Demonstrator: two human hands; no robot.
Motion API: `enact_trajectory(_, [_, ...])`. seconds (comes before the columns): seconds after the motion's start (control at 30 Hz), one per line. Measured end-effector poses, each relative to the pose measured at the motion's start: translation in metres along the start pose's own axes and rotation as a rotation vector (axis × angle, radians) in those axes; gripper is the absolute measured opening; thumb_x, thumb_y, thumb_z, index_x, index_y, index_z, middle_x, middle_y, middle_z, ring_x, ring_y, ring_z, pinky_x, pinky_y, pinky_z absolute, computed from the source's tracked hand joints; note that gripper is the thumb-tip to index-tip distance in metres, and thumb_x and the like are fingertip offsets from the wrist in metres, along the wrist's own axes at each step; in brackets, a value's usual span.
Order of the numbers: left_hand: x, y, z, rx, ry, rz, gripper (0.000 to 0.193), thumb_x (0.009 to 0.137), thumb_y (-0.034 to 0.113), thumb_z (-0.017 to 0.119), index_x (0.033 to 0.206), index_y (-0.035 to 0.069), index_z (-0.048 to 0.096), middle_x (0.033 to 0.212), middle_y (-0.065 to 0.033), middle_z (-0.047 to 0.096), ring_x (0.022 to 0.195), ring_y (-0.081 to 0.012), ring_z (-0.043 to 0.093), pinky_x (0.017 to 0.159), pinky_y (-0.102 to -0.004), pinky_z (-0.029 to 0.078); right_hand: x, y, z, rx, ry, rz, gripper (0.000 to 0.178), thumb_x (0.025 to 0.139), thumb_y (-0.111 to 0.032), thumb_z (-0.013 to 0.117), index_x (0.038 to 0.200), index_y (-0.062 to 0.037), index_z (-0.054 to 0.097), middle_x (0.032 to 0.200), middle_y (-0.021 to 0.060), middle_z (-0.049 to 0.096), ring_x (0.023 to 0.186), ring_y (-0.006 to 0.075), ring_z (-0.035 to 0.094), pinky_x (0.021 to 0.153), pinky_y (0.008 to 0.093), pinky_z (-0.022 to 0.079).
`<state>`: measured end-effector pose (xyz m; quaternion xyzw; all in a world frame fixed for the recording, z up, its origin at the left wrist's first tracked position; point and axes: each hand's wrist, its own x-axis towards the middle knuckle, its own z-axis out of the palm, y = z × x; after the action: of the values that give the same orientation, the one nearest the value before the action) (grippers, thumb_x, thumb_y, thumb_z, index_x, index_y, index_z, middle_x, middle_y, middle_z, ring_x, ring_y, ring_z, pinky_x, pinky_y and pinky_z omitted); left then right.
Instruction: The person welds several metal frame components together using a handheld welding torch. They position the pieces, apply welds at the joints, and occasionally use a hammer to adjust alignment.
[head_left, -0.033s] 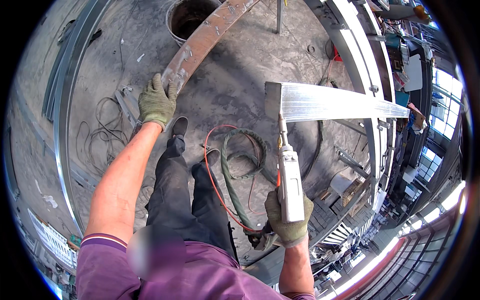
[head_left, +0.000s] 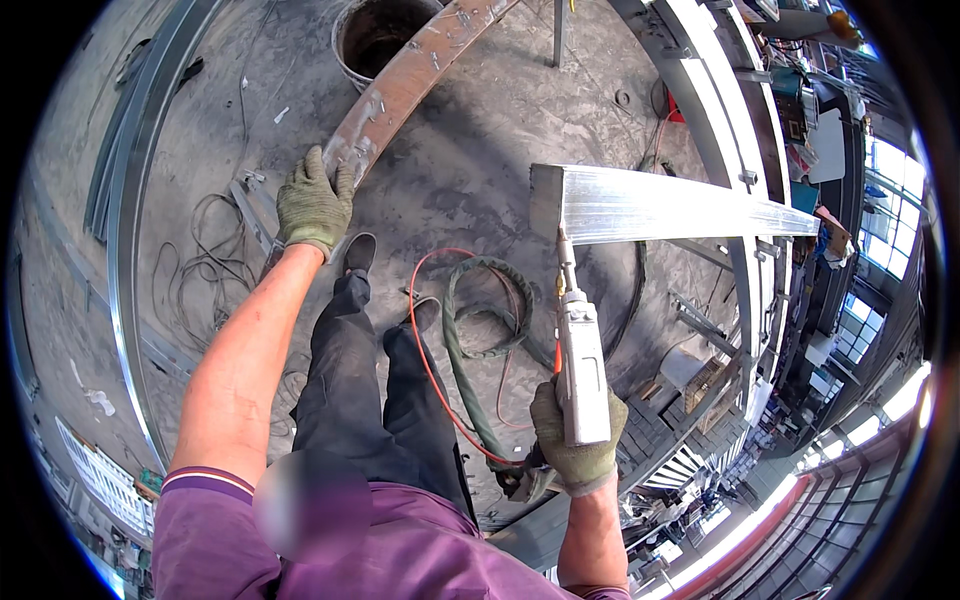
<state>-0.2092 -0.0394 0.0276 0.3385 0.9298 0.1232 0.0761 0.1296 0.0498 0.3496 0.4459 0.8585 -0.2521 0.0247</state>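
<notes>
Two gloved hands are at work, each on one thing. The left hand [head_left: 313, 203], in a worn green glove, lies on the lower end of one long, rusty, curved steel beam [head_left: 415, 75], its grip wrapped over the beam's edge. The right hand [head_left: 577, 440], gloved the same, has its grip closed round the rear of one silver handheld welding gun [head_left: 580, 365], held upright so that its thin nozzle [head_left: 566, 262] points at the near end of one bright galvanised steel profile [head_left: 660, 205]. Nozzle and profile look to be touching or just apart; which, I cannot tell.

One red cable [head_left: 432, 355] and one thick green hose [head_left: 465, 345] loop over the concrete floor [head_left: 470, 170] between the person's two dark shoes and the gun, running toward the right hand. One round bucket [head_left: 375, 35] stands at the beam's far side. Thin dark wires [head_left: 205, 265] lie coiled to the left of the left hand.

The profile is flat, shiny and streaked, stretching rightward toward the grey steel frame [head_left: 715, 110]. The beam is brown with pale weld spatter.
</notes>
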Motion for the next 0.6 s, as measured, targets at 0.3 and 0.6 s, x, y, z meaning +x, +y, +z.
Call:
enact_trajectory(0.3, [0.0, 0.0, -0.002, 0.008, 0.033, 0.009, 0.064, 0.108, 0.05, 0.055, 0.148, 0.001, 0.052, 0.132, -0.0268, 0.068, 0.119, -0.0449, 0.067, 0.1, -0.0559, 0.052, -0.005, 0.003, -0.001, 0.016, -0.041, 0.015, 0.017, 0.085, -0.012, 0.08, 0.098, -0.0057, 0.069, 0.084, 0.0138, 0.065, 0.068, 0.0361, 0.068, 0.06, 0.0442, 0.056])
enact_trajectory(0.6, [0.0, 0.002, -0.006, 0.007, 0.014, 0.005, 0.064, 0.107, 0.05, 0.056, 0.148, 0.0, 0.053, 0.128, -0.0259, 0.069, 0.115, -0.0454, 0.068, 0.099, -0.0562, 0.052, -0.021, 0.008, 0.013, 0.048, -0.033, 0.081, 0.02, 0.086, -0.013, 0.082, 0.101, -0.0049, 0.071, 0.081, 0.0125, 0.068, 0.066, 0.0343, 0.07, 0.061, 0.0421, 0.057])
